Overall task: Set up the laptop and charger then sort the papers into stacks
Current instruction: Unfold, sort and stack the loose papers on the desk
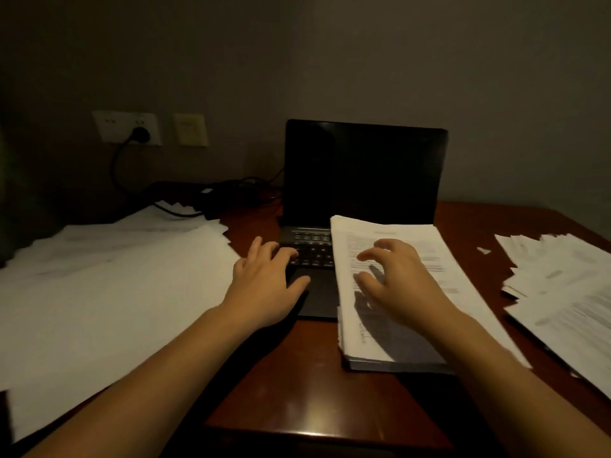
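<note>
I read the left hand (264,282) resting, fingers relaxed, on the keyboard of the laptop (363,173) (screen dark). The right hand (400,285) hovers, fingers spread, gripping nothing, directly above the paper stack (413,233); loose sheets (115,276) lie left of the left hand.

One laptop (360,170) is counted on one table (314,401). Three lots of paper are recorded — left spread (109,292), middle stack (410,232), right spread (562,285). Two hands are noted — left hand (264,285), right hand (403,285). Two wall plates are logged, socket plate (112,125) and second plate (191,129); one plug (141,133).

Laptop (360,180) open, screen dark; left hand (264,285) on keyboard, right hand (403,285) hovering above paper stack (413,246).
</note>
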Demonstrator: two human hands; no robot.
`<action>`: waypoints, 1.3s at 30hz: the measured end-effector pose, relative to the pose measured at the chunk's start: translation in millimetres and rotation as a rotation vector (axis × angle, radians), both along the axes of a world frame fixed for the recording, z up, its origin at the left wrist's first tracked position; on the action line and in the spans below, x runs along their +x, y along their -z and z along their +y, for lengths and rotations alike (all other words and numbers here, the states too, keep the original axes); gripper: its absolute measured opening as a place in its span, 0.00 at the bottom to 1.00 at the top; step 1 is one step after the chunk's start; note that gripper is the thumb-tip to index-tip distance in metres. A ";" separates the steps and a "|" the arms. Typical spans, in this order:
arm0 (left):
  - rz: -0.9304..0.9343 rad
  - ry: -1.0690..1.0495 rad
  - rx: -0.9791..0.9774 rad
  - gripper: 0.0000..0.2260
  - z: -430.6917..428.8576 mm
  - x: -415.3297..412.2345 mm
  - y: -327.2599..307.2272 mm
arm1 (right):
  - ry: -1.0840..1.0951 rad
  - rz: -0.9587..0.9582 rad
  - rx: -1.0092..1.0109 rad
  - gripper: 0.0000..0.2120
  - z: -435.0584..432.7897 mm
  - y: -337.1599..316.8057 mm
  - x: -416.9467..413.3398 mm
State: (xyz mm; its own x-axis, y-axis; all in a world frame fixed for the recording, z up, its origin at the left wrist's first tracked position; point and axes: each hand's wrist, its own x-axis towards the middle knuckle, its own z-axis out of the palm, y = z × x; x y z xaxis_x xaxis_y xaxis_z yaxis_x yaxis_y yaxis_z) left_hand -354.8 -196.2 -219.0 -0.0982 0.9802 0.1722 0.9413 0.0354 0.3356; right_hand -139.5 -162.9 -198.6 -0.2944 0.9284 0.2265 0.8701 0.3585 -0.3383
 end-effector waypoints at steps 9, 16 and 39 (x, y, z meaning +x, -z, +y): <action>0.081 -0.371 -0.124 0.30 -54.7 -161.0 -6.4 | -0.426 -0.022 -0.013 0.15 -28.9 8.1 -135.1; 0.076 -0.236 -0.193 0.23 -87.3 -191.6 -1.8 | -0.530 -0.140 -0.164 0.25 -41.2 15.5 -191.8; -0.285 -0.254 -0.328 0.14 -27.4 -258.9 -54.6 | -0.568 -0.389 -0.140 0.26 -18.5 29.2 -208.2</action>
State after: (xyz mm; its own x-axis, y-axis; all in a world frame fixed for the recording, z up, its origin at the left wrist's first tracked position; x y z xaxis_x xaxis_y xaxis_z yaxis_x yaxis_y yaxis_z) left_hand -613.7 -223.6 -164.4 -0.3388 0.9173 -0.2092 0.7622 0.3979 0.5106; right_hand -347.7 -181.4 -227.9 -0.7779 0.6197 -0.1040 0.6283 0.7692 -0.1165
